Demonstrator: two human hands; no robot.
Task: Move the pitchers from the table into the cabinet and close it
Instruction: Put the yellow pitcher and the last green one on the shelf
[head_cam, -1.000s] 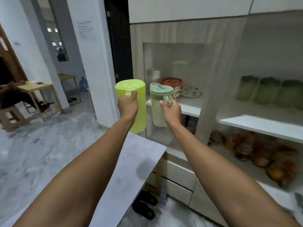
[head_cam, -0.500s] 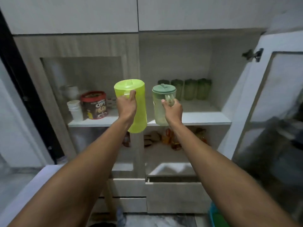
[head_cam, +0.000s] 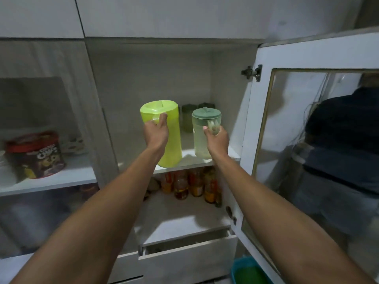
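My left hand [head_cam: 156,133] grips the handle of a lime-yellow pitcher [head_cam: 170,128], whose base is at the front edge of the cabinet's middle shelf [head_cam: 188,159]. My right hand [head_cam: 217,140] holds the handle of a pale clear pitcher with a green lid [head_cam: 203,130], low over the same shelf to the right. Whether either base rests on the shelf I cannot tell. The cabinet's glass door [head_cam: 307,140] stands wide open at the right.
Dark green containers [head_cam: 187,117] stand at the back of the shelf behind the pitchers. Bottles and jars [head_cam: 190,185] fill the shelf below. A drawer [head_cam: 188,257] juts open underneath. A red-lidded tub [head_cam: 35,154] sits behind the left glass panel. The door glass reflects a person.
I have turned to face the open compartment and come closer. Both pitchers have moved forward and down, from in front of the cabinet to the middle shelf's front edge.
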